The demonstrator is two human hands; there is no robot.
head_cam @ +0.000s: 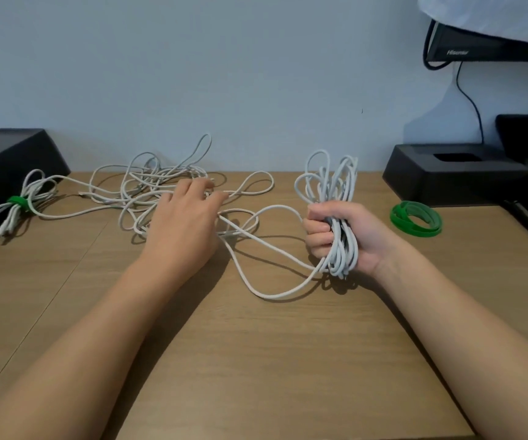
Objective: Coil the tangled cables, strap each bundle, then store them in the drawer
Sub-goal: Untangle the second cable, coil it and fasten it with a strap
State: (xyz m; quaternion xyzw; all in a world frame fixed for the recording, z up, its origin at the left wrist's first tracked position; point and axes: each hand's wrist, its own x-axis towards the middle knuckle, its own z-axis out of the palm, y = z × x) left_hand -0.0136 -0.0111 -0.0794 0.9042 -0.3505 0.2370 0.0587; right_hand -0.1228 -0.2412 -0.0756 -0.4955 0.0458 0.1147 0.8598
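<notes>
Half-wound white cable coil (335, 176) — clenched in right grip (323, 231), keeping loops gathered; left grip (183, 220), fingers relaxed, rests on tangled white cable heap (135, 188), likely freeing slack.

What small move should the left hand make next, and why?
Probably the left hand should pinch the slack strand and bring it to the right hand as one more loop. The right hand grips an unfinished coil, and that strand runs from it into the tangle under the left hand's fingers. Strapping seems too early.
</notes>
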